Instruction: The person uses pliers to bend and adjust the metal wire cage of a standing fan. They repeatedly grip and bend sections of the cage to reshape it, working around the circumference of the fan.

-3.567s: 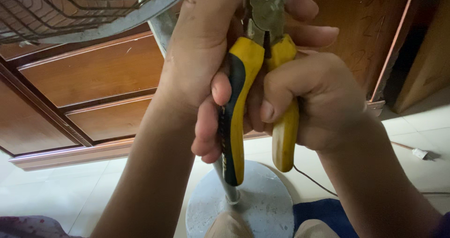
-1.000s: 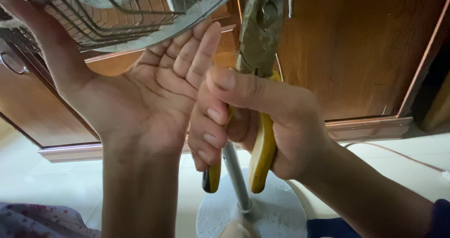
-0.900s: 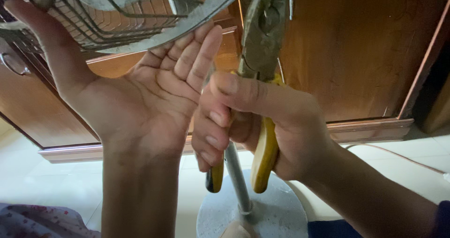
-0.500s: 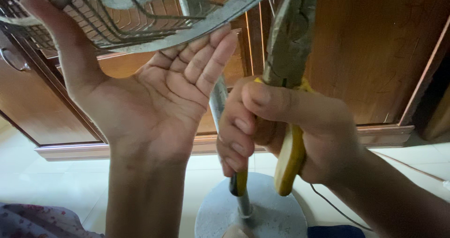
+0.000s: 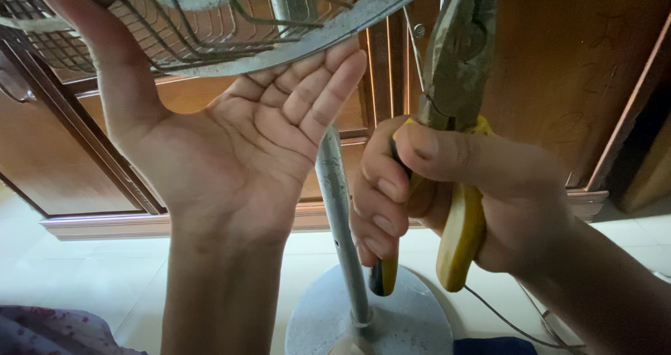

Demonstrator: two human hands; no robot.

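- Pliers (image 5: 454,117): dull grey metal head, worn and stained, pivot bolt visible near the top; head points up toward the rim of the fan guard (image 5: 210,33). Handles sleeved in yellow with a black tip on the nearer one; sleeves look scuffed.
- Right hand (image 5: 447,194): fist closed round both pliers handles, thumb laid across the front, fingers curled in from the left. Lower handle ends stick out below the fist.
- Left hand (image 5: 231,138): flat and open, palm toward the camera, holding nothing. Thumb reaches up along the wire cage; fingertips touch the underside of the guard's grey rim.
- Fan guard: grey wire grille with a flat metal band, dusty, at top of view.
- Fan pole (image 5: 342,222): grey tube, mottled, standing between the two hands, running down to a round grey base (image 5: 412,327) on the pale tiled floor (image 5: 84,278).
- Behind: brown wooden cabinet doors (image 5: 573,68).
- Thin cable (image 5: 503,320) trails on the floor by the base.
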